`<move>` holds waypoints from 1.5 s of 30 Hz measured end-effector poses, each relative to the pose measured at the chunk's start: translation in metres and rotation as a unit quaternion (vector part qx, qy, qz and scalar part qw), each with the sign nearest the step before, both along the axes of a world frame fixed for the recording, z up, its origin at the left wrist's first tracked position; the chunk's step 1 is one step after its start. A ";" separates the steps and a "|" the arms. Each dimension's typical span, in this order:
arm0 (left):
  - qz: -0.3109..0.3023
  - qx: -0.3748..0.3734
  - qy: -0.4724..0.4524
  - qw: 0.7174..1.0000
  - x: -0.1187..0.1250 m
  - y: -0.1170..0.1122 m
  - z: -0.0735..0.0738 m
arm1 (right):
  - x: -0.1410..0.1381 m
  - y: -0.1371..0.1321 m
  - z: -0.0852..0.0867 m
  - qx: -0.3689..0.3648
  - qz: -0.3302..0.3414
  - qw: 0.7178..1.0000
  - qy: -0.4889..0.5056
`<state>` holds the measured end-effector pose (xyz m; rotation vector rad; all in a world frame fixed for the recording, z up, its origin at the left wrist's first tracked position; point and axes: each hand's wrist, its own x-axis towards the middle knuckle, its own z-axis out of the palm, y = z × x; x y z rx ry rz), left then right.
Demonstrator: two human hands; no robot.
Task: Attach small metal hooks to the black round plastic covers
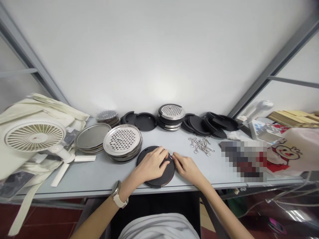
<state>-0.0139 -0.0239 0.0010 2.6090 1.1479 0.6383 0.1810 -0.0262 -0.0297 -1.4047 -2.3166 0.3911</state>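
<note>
Both hands work at a black disc (pixel 163 179) by the front edge of the table (pixel 99 177).

The left hand (pixel 152 164) lies palm-down on the disc, wrist bent inward, fingers loosely curved and pressing on top rather than closed around it. The right hand (pixel 187 167) comes in from the right, its fingertips pinched together on a small metal clip (pixel 171 156) at the disc's far right rim. A grater stack (pixel 122 142) sits just beside the disc's far left edge. A clip pile (pixel 201 146) lies beyond the right hand. Bare tabletop runs left of the disc.
</note>
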 end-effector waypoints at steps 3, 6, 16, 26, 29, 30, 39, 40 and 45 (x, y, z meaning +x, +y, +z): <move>-0.003 0.002 -0.001 1.000 0.000 0.000 -0.001 | 0.001 0.001 0.000 0.003 0.009 1.000 -0.013; -0.003 0.002 0.000 1.000 0.000 0.000 -0.001 | 0.002 0.003 0.001 0.002 0.021 1.000 -0.018; 0.000 -0.002 -0.020 1.000 0.000 0.000 -0.004 | 0.005 0.007 0.007 -0.021 0.049 0.998 -0.025; -0.001 0.005 -0.003 1.000 -0.001 -0.004 -0.001 | 0.009 0.002 0.003 -0.059 0.053 0.993 0.088; -0.012 0.011 0.007 1.000 -0.001 -0.004 0.000 | 0.009 0.002 0.002 -0.069 0.053 0.990 0.108; -0.015 0.009 0.007 1.000 -0.001 -0.004 0.000 | 0.009 0.001 0.002 -0.072 0.053 0.990 0.111; -0.018 -0.010 -0.001 1.000 -0.001 -0.004 0.001 | 0.010 0.001 0.001 -0.079 0.045 0.988 0.125; -0.018 -0.012 -0.001 1.000 -0.002 -0.004 0.001 | 0.010 0.001 0.001 -0.081 0.043 0.987 0.130; -0.015 -0.019 -0.001 1.000 -0.001 -0.004 0.003 | 0.008 -0.002 0.004 -0.093 0.049 0.980 0.166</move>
